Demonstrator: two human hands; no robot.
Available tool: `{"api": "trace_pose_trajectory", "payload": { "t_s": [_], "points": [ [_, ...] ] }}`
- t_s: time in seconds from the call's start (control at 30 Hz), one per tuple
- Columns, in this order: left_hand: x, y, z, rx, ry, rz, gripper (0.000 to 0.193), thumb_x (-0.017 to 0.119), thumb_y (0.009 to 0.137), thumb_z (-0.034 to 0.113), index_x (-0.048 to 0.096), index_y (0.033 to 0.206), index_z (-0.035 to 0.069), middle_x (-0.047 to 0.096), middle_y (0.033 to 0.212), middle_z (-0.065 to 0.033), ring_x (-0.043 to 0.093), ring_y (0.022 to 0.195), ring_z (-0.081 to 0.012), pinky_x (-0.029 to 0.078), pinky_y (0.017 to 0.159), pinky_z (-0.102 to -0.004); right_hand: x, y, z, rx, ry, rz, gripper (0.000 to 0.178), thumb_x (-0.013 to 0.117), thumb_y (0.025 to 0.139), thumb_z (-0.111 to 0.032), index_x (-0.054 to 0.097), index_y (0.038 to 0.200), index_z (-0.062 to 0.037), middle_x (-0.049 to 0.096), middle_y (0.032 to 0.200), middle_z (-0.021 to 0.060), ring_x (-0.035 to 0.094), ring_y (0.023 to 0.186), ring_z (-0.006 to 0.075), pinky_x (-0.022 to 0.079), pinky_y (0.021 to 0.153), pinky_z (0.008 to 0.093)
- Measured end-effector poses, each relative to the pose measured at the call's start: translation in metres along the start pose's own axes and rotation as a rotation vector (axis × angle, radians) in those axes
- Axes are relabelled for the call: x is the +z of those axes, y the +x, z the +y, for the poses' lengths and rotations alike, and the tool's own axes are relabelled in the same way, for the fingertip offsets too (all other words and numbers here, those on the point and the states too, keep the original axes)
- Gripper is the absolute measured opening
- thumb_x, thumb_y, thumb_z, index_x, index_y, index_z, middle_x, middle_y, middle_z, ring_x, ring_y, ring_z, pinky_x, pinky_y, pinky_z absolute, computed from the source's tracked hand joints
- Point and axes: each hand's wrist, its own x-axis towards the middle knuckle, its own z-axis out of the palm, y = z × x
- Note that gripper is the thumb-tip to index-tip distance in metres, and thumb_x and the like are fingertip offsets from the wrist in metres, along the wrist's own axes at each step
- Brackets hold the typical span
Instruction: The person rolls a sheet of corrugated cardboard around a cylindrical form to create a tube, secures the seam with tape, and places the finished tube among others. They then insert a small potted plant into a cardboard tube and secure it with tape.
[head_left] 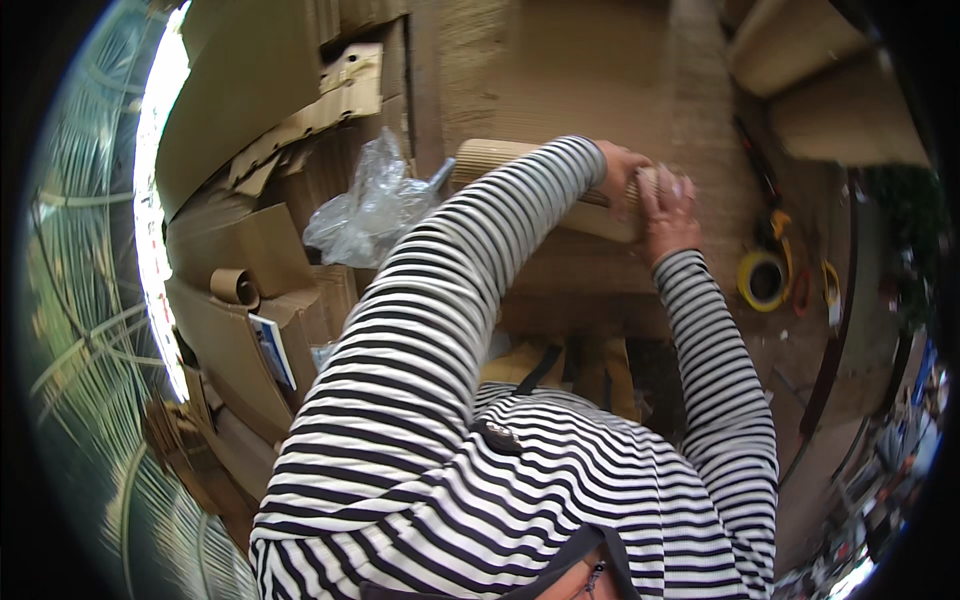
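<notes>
Muted light, white glare (153,190) at left, soft blur on right hand (669,215), black fisheye rim

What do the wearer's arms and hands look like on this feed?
Both sleeves are long and banded all along in narrow black and white stripes. The left hand and right hand are ungloved; blur hides whether rings are worn.

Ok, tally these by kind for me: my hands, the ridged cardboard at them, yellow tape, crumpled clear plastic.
Hands, left hand and right hand: 2
Ridged cardboard piece: 1
Yellow tape roll: 1
Clear plastic bundle: 1
Total: 5
</notes>
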Motion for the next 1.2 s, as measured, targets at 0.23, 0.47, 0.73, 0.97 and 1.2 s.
{"api": "trace_pose_trajectory", "payload": {
  "t_s": [0.23, 0.47, 0.73, 0.97, 1.2],
  "points": [
    [0.045, 0.075, -0.038, 0.146, -0.103, 0.034, 0.083, 0.083, 0.071, 0.046, 0.056, 0.144, 0.016, 0.059, 0.144, -0.0122, 0.055, 0.133, -0.0298, 0.043, 0.110, -0.0494, -0.035, 0.030, 0.004, -0.107, 0.042, -0.153, 0.124, 0.098, 0.051, -0.026, 0.030, 0.155, -0.0181, 0.035, 0.154, 0.0113, 0.032, 0.141, 0.0398, 0.036, 0.118, 0.0475],
    [0.058, 0.072, -0.017, 0.050, -0.192, 0.144, 0.059, 0.071, 0.083, 0.043, 0.063, 0.136, 0.017, 0.064, 0.138, -0.0097, 0.059, 0.129, -0.0278, 0.044, 0.105, -0.0548, -0.043, 0.039, 0.008, -0.263, -0.078, -0.219, 0.125, 0.098, 0.047, -0.027, 0.032, 0.151, -0.0088, 0.037, 0.152, 0.0161, 0.034, 0.140, 0.0384, 0.031, 0.120, 0.0480],
    [0.052, 0.052, -0.029, -0.017, -0.345, 0.272, 0.040, 0.057, 0.097, 0.040, 0.072, 0.126, 0.018, 0.069, 0.132, -0.0069, 0.063, 0.124, -0.0255, 0.046, 0.099, -0.0610, -0.043, 0.060, 0.014, -0.246, -0.128, -0.358, 0.135, 0.101, 0.046, -0.034, 0.025, 0.154, -0.0056, 0.033, 0.155, 0.0210, 0.031, 0.145, 0.0400, 0.030, 0.120, 0.0480],
    [0.053, 0.039, -0.029, -0.051, -0.384, 0.346, 0.042, 0.052, 0.099, 0.041, 0.071, 0.129, 0.018, 0.069, 0.131, -0.0076, 0.061, 0.126, -0.0265, 0.044, 0.102, -0.0603, -0.046, 0.069, 0.021, -0.225, -0.180, -0.420, 0.139, 0.101, 0.047, -0.035, 0.020, 0.156, -0.0065, 0.027, 0.157, 0.0230, 0.032, 0.144, 0.0414, 0.032, 0.120, 0.0481],
    [0.042, 0.052, -0.052, 0.041, -0.486, 0.281, 0.041, 0.051, 0.100, 0.041, 0.069, 0.132, 0.022, 0.068, 0.132, -0.0037, 0.059, 0.128, -0.0300, 0.043, 0.096, -0.0717, -0.054, 0.095, 0.012, -0.236, -0.206, -0.558, 0.139, 0.100, 0.047, -0.029, 0.018, 0.158, -0.0091, 0.028, 0.157, 0.0219, 0.029, 0.146, 0.0390, 0.030, 0.121, 0.0481]
  ]
}}
